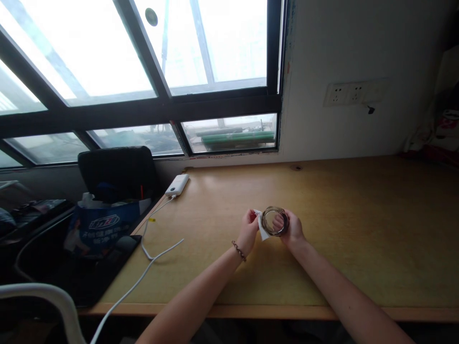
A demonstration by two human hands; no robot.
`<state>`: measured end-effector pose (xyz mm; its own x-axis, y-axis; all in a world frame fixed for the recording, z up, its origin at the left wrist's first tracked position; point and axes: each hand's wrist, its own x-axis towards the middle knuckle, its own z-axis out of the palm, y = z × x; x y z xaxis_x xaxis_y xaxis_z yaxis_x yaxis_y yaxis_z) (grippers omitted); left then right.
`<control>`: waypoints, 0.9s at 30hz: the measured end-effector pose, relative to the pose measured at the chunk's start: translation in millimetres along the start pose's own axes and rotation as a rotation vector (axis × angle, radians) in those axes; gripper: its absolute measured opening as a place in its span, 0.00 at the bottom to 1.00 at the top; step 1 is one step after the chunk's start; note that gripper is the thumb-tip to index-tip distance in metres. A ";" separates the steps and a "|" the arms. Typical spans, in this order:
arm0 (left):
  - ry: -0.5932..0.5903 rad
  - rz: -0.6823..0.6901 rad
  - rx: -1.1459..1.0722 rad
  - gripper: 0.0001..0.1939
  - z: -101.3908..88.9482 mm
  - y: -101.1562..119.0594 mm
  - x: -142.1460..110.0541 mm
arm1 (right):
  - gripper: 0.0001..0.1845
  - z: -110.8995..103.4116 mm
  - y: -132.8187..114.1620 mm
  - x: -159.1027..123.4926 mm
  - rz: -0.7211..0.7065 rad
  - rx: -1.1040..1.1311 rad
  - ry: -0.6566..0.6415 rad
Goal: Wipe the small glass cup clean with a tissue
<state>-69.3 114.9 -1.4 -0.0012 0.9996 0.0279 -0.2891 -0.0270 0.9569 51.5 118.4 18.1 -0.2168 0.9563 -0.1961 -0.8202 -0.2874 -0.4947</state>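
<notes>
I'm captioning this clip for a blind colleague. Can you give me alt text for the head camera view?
Two bare hands meet over a wooden desk: the right hand holds a small clear glass on its side, and the left hand presses a white tissue against it. At the left lie a white power bank with its cable, under a large window.

**Glass and cloth, held above the worktop**

I see a small clear glass point(275, 221), round, with a darkish rim, tipped on its side so its open mouth faces me. Skin tone shows through the wall. My right hand point(293, 229) cups it from the right; it is lifted off the wooden worktop point(358, 229), roughly mid-surface. Against its left edge sits a white cloth or tissue point(262, 231), crumpled, one corner hanging below the rim. My left hand point(248, 230) pinches the cloth where it meets the glass. I cannot tell if the glass is wet.
</notes>
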 end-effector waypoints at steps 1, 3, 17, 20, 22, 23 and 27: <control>0.004 0.006 -0.006 0.12 -1.0 1.6 1.1 | 0.15 1.3 0.2 -1.2 0.013 -0.030 -0.008; 0.006 0.011 -0.016 0.12 -2.2 5.4 2.8 | 0.15 2.3 0.4 -1.6 0.045 -0.101 -0.005; -0.259 0.076 0.188 0.12 -9.6 31.7 7.9 | 0.11 1.7 16.6 -2.8 0.048 -0.446 0.033; -0.180 0.069 0.140 0.12 -11.2 28.4 12.7 | 0.12 0.3 16.3 1.8 -0.026 -0.284 0.092; -0.135 0.049 0.084 0.12 -11.1 24.8 14.4 | 0.11 -2.6 13.8 6.6 -0.045 -0.132 0.075; -0.121 0.030 0.047 0.13 -10.3 22.8 14.1 | 0.11 -4.4 11.7 9.0 -0.050 -0.061 0.055; -0.143 -0.108 -0.162 0.11 -1.7 14.9 4.4 | 0.11 -9.9 1.1 15.0 -0.112 0.117 0.044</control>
<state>-75.2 118.8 12.5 0.1702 0.9852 -0.0206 -0.4301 0.0931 0.8980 52.6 131.9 6.2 -0.0995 0.9780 -0.1833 -0.8944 -0.1687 -0.4143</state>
